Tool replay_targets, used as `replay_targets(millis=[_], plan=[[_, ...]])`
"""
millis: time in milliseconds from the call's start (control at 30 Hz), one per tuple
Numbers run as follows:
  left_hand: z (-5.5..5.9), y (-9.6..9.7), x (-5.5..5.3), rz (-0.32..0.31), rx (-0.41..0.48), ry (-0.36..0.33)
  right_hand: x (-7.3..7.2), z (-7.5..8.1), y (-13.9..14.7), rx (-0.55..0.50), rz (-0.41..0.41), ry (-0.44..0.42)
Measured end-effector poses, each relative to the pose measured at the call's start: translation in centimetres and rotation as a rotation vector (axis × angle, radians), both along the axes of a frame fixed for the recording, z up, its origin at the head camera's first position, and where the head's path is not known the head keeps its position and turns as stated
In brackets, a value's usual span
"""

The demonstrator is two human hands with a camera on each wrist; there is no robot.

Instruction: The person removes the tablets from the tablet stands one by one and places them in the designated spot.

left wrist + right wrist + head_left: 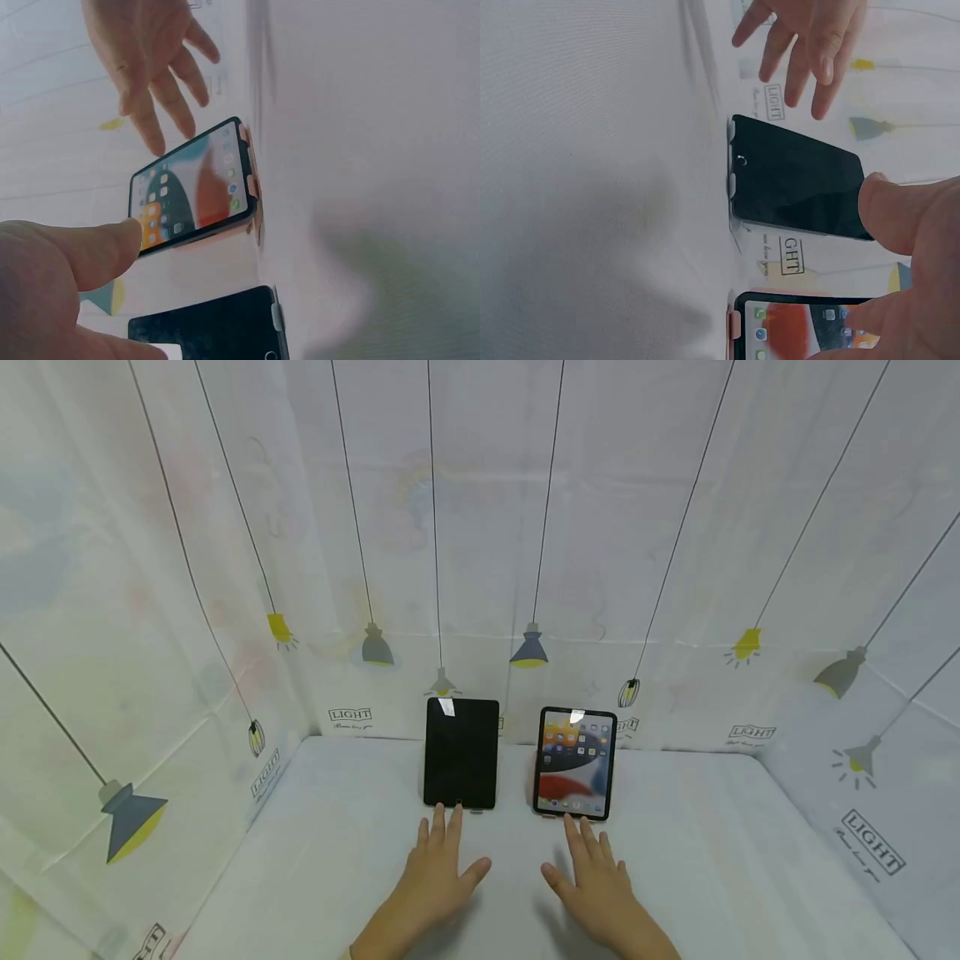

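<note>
Two tablets lean upright on small stands at the back of a white table. On the left is a tablet with a dark screen (461, 753) and a round home button; on the right, a tablet with a lit screen (575, 763) full of app icons. My left hand (438, 877), fingers straight and thumb spread, hovers in front of the dark tablet, its fingertips near the lower edge in the head view. Likewise my right hand (596, 885) is held out before the lit tablet, fingers extended. Neither hand holds anything. Pinkish stand lips (253, 186) support the lit tablet's bottom edge.
The white tabletop (337, 827) stretches out on both sides of the hands. White cloth walls (480, 543) printed with hanging lamps enclose the table at the back, left and right. The tablets stand close to the back wall, with a gap between them.
</note>
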State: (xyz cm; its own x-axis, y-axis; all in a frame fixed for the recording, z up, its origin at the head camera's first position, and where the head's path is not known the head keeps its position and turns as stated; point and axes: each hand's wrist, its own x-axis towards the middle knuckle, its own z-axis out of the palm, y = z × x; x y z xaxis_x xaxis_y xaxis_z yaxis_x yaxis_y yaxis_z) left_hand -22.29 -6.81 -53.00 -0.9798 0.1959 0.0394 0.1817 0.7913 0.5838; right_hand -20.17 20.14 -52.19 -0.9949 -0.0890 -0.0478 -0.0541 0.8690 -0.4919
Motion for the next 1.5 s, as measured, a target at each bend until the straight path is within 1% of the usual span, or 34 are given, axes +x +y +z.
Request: replay_targets(millis=[133,200,433,600,700,733,833,933,1133,1267,1333,1500], plan=[[0.1,-0.4,-0.4,0.008,0.085,-0.048,-0.1,0.2,0.2,-0.117,0.015,-0.01],[0.2,-0.6,-0.5,0.018,0.117,-0.061,-0.1,0.3,0.2,-0.172,0.013,-0.027],[0.8,-1.1,-0.7,0.038,0.223,-0.058,-0.7,1.1,-0.1,-0.317,-0.018,-0.064],[1.1,-1.2,-0.8,0.061,0.25,-0.069,-1.1,1.6,-0.2,-0.55,-0.02,-0.041],[1.2,-1.4,-0.9,0.076,0.279,-0.076,-1.6,1.4,0.0,-0.672,-0.024,-0.032],[1.3,-1.4,-0.9,0.079,0.297,-0.074,-1.7,1.4,0.1,-0.709,-0.025,-0.031],[1.3,-1.8,-1.0,0.086,0.379,-0.065,-2.1,1.5,0.2,-0.835,-0.031,-0.068],[1.4,-2.2,-1.2,0.076,0.463,-0.06,-2.3,1.7,0.2,-0.935,-0.048,-0.109],[1.5,-3.3,-2.0,0.042,0.575,-0.082,-3.2,1.7,0.1,-1.042,-0.055,-0.149],[1.5,-3.9,-2.5,0.036,0.621,-0.082,-3.9,1.9,-0.2,-1.094,-0.067,-0.172],[1.5,-4.2,-2.7,0.044,0.642,-0.088,-4.2,2.0,-0.4,-1.111,-0.062,-0.176],[1.3,-4.7,-3.3,0.086,0.708,-0.122,-5.0,2.1,-0.9,-1.134,0.0,-0.18]])
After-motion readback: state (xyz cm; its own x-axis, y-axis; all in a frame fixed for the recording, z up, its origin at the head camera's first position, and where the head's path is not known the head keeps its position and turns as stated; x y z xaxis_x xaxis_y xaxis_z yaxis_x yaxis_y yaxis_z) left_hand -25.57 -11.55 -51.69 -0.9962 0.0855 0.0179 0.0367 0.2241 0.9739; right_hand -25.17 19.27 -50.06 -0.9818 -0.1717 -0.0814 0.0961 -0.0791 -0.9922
